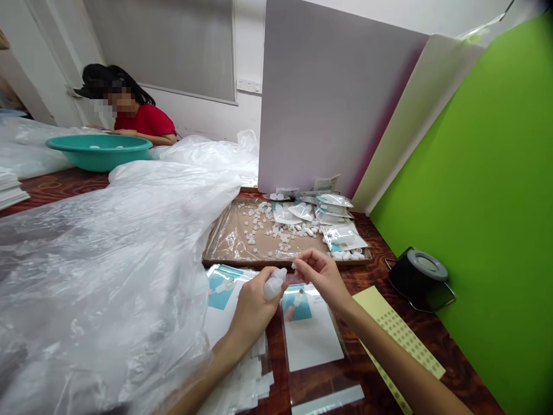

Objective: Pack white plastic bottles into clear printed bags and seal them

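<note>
My left hand is closed around a small whitish plastic bottle, its narrower end pointing up and right. Close beside it, the fingertips of my right hand pinch a tiny white piece, which looks like one of the loose bits in the tray; a small gap separates it from the bottle. Under my hands lies a clear plastic bag with a printed card. A stack of similar bags lies to the left, partly covered by my left forearm.
Behind my hands, a shallow cardboard tray holds loose white pieces and filled packets. Bulky clear plastic sheeting covers the left. On the right are a yellow sticker sheet, a black device and a green panel. A person sits beyond a teal basin.
</note>
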{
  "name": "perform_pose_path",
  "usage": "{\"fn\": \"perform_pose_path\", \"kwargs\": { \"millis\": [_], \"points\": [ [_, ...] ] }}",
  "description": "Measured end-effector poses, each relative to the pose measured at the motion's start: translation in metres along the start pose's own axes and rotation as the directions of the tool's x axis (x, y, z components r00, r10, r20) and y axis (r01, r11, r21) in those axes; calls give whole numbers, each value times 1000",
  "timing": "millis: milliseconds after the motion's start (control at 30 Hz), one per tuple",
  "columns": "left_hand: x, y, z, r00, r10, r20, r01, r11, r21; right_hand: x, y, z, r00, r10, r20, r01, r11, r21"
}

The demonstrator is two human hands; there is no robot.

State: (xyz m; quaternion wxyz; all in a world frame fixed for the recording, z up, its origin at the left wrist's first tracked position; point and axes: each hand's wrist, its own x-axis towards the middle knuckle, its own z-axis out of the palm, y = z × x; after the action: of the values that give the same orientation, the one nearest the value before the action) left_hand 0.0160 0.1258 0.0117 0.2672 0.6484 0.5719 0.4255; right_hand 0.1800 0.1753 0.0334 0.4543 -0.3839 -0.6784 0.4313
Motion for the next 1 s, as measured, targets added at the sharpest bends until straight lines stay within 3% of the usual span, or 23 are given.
{"fn": "perform_pose_path", "kwargs": {
  "millis": [133, 367, 633, 867, 1000],
  "points": [
    [0, 3, 0, 999, 9, 45, -12, 998, 57, -11, 3, 2, 1000, -4, 29, 3, 999, 33],
    [1, 5, 0, 993, 18, 114, -35, 988, 151, -12, 5, -7, 998, -38, 52, 41, 998, -57],
    [0, 4, 0, 991, 13, 136, -38, 982, 185, -21, 23, -3, 996, -88, 9, 89, 984, -152],
    [-4, 1, 4, 979, 51, 197, -109, 950, 292, -20, 12, -24, 953, -208, 218, 272, 907, -322],
    [-5, 0, 5, 969, 61, 240, -142, 931, 335, -19, 19, -27, 929, -236, 284, 330, 876, -352]
  ]
}}
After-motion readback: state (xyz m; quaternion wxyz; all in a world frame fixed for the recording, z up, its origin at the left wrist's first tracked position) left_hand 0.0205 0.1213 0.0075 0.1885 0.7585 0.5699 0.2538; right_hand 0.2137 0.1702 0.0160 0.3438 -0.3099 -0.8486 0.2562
